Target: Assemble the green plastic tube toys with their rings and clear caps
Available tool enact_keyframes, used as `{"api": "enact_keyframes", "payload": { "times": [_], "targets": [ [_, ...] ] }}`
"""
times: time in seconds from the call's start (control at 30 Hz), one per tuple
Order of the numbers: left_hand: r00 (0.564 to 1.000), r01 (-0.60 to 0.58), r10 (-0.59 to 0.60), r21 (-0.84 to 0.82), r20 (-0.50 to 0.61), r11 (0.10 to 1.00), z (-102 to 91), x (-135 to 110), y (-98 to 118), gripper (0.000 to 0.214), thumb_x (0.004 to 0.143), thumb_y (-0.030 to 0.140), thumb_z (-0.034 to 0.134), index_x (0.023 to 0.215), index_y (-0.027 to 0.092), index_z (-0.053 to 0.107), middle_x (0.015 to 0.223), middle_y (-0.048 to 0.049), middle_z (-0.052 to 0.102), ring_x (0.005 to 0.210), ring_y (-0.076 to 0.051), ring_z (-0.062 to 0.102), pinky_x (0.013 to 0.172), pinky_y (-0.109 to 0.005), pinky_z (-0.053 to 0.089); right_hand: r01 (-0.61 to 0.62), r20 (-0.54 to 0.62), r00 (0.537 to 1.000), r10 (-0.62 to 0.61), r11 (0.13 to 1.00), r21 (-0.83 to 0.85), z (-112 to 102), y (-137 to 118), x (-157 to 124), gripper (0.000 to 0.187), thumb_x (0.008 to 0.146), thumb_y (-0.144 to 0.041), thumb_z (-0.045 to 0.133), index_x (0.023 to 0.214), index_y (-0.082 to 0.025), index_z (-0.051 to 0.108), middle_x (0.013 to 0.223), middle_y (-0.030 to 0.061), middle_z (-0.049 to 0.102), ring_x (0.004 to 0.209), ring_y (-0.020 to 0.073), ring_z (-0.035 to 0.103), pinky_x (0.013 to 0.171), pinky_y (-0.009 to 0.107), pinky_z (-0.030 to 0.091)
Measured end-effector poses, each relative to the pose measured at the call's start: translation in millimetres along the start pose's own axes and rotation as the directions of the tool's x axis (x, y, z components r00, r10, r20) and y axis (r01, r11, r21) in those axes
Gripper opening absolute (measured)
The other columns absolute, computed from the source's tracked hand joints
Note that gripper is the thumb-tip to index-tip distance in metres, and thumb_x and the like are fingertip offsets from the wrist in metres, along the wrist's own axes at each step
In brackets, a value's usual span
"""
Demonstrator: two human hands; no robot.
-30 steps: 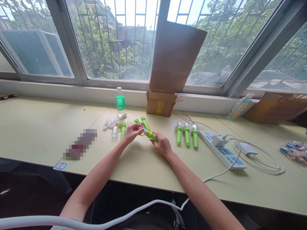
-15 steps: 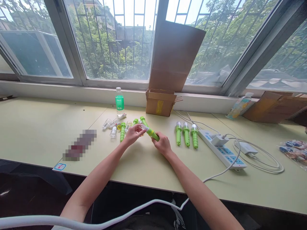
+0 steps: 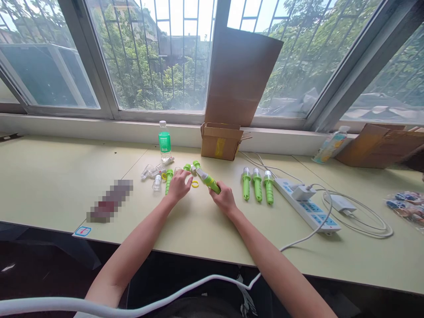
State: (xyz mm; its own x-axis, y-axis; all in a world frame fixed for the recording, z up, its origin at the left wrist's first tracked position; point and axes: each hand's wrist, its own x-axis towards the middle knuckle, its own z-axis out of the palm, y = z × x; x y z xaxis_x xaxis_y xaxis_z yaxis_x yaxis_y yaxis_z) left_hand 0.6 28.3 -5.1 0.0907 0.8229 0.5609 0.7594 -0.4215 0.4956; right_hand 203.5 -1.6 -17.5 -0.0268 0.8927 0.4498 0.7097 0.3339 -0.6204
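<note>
My right hand (image 3: 225, 199) grips the lower end of a green flashlight body (image 3: 211, 183), which points up and to the left. My left hand (image 3: 179, 185) has come away from it and rests low over the table, fingers curled among loose parts. A yellow ring (image 3: 195, 183) lies on the table between my hands. Just beyond my left hand are a green handle (image 3: 168, 180), other green pieces (image 3: 195, 165) and several clear caps (image 3: 157, 182). Three finished green flashlights (image 3: 257, 185) lie side by side to the right.
A green-labelled water bottle (image 3: 164, 140) and an open cardboard box (image 3: 221, 141) stand by the window sill. A white power strip (image 3: 306, 204) with a plugged charger and coiled cable (image 3: 367, 221) lies at the right. Flat cardboard (image 3: 380, 145) and a tipped bottle (image 3: 330, 146) sit far right.
My left hand let go of the flashlight's tip and dropped left toward the loose parts. The yellow ring now lies on the table. My right hand still holds the flashlight body.
</note>
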Motion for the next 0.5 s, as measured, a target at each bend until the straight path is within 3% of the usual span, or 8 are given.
{"api": "enact_keyframes", "payload": {
  "times": [0.13,0.23,0.5],
  "targets": [
    [0.998,0.046,-0.054,0.248,0.027,0.968,1.8,-1.0,-6.5,0.027,0.084,0.037,0.051,0.102,0.02,0.062,0.117,-0.013,0.056,0.116,-0.031,0.044,0.102,-0.054,0.028,-0.001,0.007,1.0,0.001,1.0,-0.002,-0.1,-0.2,0.1,0.018,0.075,-0.038,0.05,0.07,-0.022,0.042,0.054,-0.0036,0.046,0.05,0.0123,0.038,0.052,0.024,0.03],
    [0.99,0.093,-0.123,0.335,0.07,0.938,0.9,-1.6,-8.5,0.028,0.083,0.031,0.052,0.107,0.021,0.061,0.128,-0.0137,0.051,0.123,-0.035,0.037,0.105,-0.063,0.011,-0.007,0.01,1.0,0.007,1.0,-0.006,-0.2,-0.2,0.1,0.018,0.075,-0.038,0.05,0.07,-0.022,0.044,0.055,-0.0027,0.047,0.05,0.0126,0.039,0.052,0.024,0.03],
    [0.974,0.074,-0.151,0.397,0.166,0.915,-2.0,-1.6,-5.2,0.028,0.083,0.022,0.047,0.108,0.024,0.06,0.129,-0.0118,0.05,0.115,-0.033,0.043,0.104,-0.064,0.007,-0.002,0.006,1.0,0.002,1.0,-0.01,0.0,-0.1,-0.1,0.018,0.075,-0.038,0.05,0.07,-0.022,0.044,0.054,-0.0034,0.046,0.049,0.0122,0.037,0.051,0.024,0.029]
  ]
}}
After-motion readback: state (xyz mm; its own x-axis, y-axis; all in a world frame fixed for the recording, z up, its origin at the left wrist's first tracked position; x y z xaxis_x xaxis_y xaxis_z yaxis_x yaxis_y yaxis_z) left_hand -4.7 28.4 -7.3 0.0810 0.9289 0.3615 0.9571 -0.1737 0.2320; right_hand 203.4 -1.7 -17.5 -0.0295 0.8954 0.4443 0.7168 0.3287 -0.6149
